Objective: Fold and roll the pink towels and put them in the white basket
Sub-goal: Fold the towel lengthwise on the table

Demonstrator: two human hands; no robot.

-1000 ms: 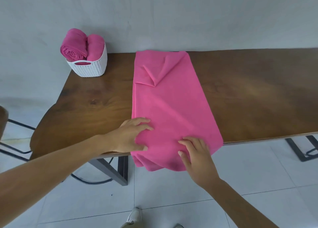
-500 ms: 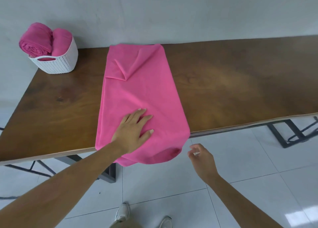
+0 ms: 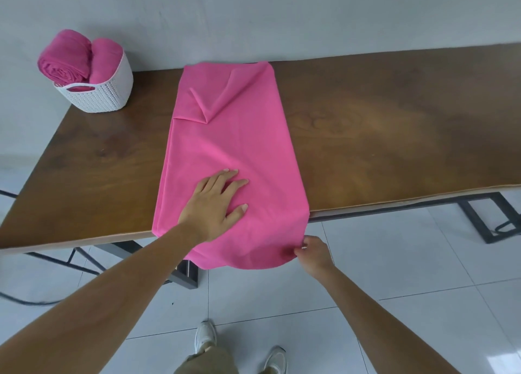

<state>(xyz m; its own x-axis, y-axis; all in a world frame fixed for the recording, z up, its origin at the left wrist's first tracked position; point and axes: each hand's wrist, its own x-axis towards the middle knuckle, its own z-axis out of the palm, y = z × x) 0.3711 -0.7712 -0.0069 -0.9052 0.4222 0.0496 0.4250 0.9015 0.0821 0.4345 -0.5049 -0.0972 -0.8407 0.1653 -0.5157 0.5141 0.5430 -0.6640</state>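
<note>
A pink towel (image 3: 234, 136) lies folded lengthwise across the wooden table (image 3: 394, 136), its near end hanging over the front edge. A creased flap shows at its far end. My left hand (image 3: 214, 204) presses flat on the towel near the table's edge, fingers straight. My right hand (image 3: 313, 253) pinches the hanging near right corner of the towel below the edge. The white basket (image 3: 98, 91) stands at the table's far left corner and holds two rolled pink towels (image 3: 76, 59).
A grey wall runs right behind the table. Black metal table legs (image 3: 485, 218) stand on the white tiled floor. My shoes (image 3: 205, 337) are below, close to the table's front edge. A dark cable (image 3: 25, 300) lies on the floor at left.
My right hand came up from below the edge and took hold of the towel's hanging right corner. My left hand stayed flat on the towel. The view shifted slightly.
</note>
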